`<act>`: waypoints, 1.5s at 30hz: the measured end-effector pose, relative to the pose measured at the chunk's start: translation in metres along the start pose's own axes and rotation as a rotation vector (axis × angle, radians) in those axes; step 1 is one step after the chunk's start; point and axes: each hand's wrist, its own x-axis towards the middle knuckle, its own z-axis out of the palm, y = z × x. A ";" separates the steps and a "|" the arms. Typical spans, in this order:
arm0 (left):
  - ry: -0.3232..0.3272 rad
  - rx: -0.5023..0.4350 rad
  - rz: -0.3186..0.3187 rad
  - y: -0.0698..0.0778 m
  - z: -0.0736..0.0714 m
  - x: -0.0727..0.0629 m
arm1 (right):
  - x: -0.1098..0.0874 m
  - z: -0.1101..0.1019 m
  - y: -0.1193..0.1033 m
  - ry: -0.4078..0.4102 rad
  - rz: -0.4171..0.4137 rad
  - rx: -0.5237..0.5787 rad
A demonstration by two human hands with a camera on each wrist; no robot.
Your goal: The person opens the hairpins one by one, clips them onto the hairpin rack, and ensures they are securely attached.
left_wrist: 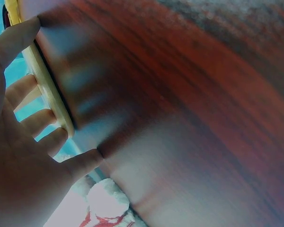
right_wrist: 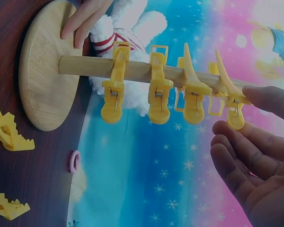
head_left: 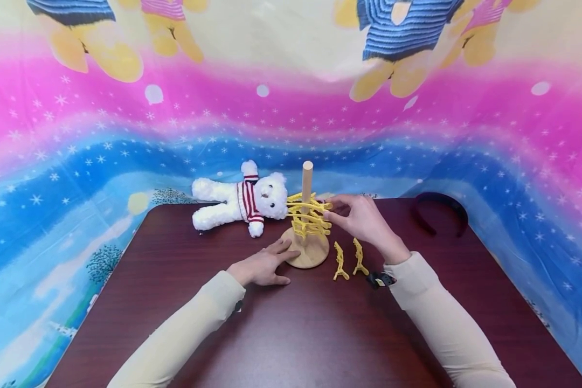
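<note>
A round wooden post (head_left: 307, 180) stands upright on a disc base (head_left: 315, 257). Several yellow hair clips (right_wrist: 112, 101) are clamped along it, one above another. My right hand (head_left: 361, 215) pinches the end of the topmost yellow hair clip (right_wrist: 229, 97) between thumb and forefinger, the other fingers loosely bent. On the near left of the base rest the spread, fairly straight fingers of my left hand (head_left: 264, 265). Two more yellow hair clips, a left one (head_left: 340, 261) and a right one (head_left: 360, 257), lie on the table to the right of the base.
A white teddy bear (head_left: 223, 200) in a striped sweater lies behind the left hand, its head close to the post. A dark headband (head_left: 440, 200) lies at the table's far right. A small pink ring (right_wrist: 75, 162) appears in the right wrist view. Printed cloth (head_left: 271, 124) hangs around the table.
</note>
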 end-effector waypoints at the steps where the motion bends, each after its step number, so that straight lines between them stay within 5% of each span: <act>1: 0.000 0.001 0.000 0.000 0.000 0.000 | 0.000 0.000 0.000 -0.001 0.002 0.007; 19: 0.005 0.015 0.002 -0.001 0.001 0.000 | -0.008 -0.003 0.003 0.007 0.024 0.039; 45: 0.030 0.011 0.025 -0.001 0.002 0.000 | -0.047 -0.001 0.053 -0.022 0.056 0.021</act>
